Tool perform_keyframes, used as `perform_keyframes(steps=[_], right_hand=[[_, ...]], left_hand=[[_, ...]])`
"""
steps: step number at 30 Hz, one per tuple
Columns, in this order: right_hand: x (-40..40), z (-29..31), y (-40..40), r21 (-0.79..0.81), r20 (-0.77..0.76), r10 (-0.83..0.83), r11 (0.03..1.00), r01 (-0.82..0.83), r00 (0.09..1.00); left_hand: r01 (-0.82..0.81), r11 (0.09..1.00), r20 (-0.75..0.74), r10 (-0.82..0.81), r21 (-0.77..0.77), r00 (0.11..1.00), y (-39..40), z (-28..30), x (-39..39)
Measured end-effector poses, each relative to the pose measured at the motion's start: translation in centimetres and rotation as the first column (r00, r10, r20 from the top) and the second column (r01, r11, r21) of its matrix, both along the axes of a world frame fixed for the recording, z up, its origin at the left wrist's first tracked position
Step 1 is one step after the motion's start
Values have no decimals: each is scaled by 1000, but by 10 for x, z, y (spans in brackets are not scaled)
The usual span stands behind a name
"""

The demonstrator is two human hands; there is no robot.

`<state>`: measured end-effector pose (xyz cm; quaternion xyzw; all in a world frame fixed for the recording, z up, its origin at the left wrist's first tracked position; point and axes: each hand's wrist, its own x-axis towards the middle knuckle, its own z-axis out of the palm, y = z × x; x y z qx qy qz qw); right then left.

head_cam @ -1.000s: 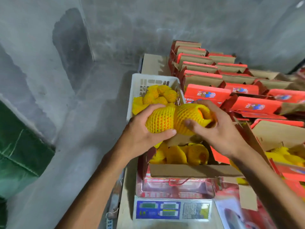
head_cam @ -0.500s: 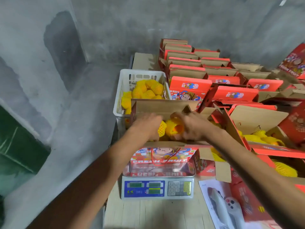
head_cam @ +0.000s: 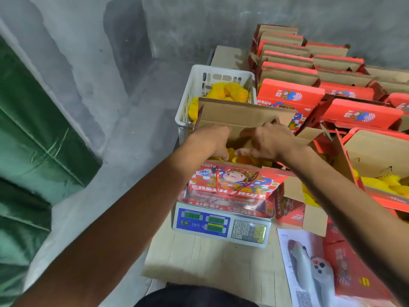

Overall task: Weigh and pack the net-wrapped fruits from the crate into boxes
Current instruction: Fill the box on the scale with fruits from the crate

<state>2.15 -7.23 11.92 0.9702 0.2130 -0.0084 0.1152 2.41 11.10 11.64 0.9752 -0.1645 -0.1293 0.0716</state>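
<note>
Net-wrapped fruits (head_cam: 243,160) fill my red box (head_cam: 232,185) on the scale (head_cam: 221,224).
Both my hands reach inside; left hand (head_cam: 212,140) and right hand (head_cam: 270,140) grips I cannot tell.

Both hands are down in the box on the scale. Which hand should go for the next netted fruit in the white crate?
Left, probably. The white crate stands behind the box on the scale, toward its left, nearer the left hand. The right hand would have to cross over.

Two hands (head_cam: 212,140), one scale (head_cam: 221,224), one crate (head_cam: 194,85).
</note>
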Motion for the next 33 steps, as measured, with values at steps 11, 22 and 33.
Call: perform_keyframes(steps=[11, 22, 33], right_hand=[[-20, 10, 11, 139, -63, -19, 990, 28, 998], [-25, 20, 15, 258, -113, -14, 965, 43, 993], [-25, 14, 16, 287, -163, -3, 957, 50, 987]], left_hand=[[20, 988, 80, -8, -153, 997, 7, -1, -23], [14, 959, 90, 12, -282, 996, 10, 21, -35], [11, 955, 73, 11, -296, 997, 10, 21, -41]])
